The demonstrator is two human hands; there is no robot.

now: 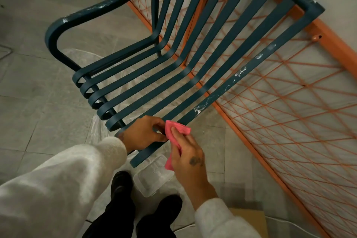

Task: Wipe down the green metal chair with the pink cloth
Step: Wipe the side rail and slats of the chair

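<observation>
The right hand [187, 152] pinches the folded pink cloth [176, 128] between thumb and fingers, holding it against the outermost seat slat [222, 91] of the green metal chair [96, 8]. The left hand [143, 133] curls round the neighbouring slat's front end. Under the seat a clear plastic tray [154, 177] lies on the tiled floor [29, 102], its contents indiscernible; an orange wire grid [289, 102] stands behind the chair

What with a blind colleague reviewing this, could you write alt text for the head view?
A right hand holds a pink cloth against the nearest slat of a green metal chair, while the left hand grips the seat's front edge. White smears mark the slats and armrest; an orange wire-mesh panel is behind.
</observation>
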